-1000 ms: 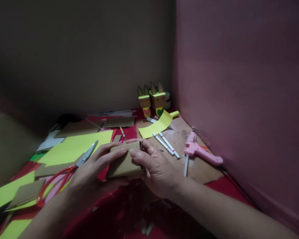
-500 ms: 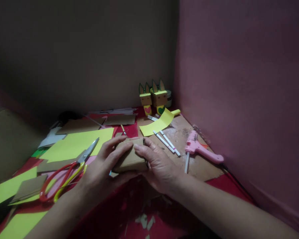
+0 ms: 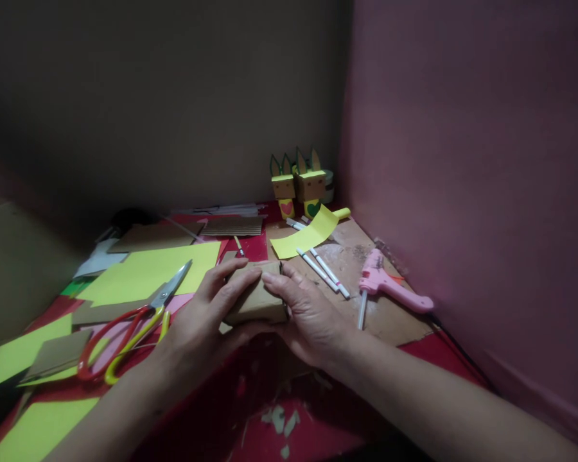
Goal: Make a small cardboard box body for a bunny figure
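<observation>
Between my two hands is a small cardboard box (image 3: pixel 257 305), held just above the red tabletop. My left hand (image 3: pixel 207 314) wraps its left side, fingers over the top and thumb beneath. My right hand (image 3: pixel 308 311) grips the right end, thumb pressed on the top face; its other fingers are partly hidden behind the box. To the left lie scissors (image 3: pixel 161 298) with one red and one yellow handle, blades pointing away. A pink glue gun (image 3: pixel 390 285) with a clear stick rests on a cardboard sheet (image 3: pixel 395 327) to the right.
Two cardboard figures with pointed ears (image 3: pixel 311 186) stand by the back corner. A curled yellow paper strip (image 3: pixel 308 234) and several white markers (image 3: pixel 327 269) lie before them. Yellow paper (image 3: pixel 149 273) and corrugated cardboard (image 3: pixel 231 226) cover the left. Paper scraps (image 3: pixel 279 420) lie near the front edge.
Both hands keep their grip on the cardboard box, which has shifted very slightly. The whole view has moved a little; the other things stay where they were.
</observation>
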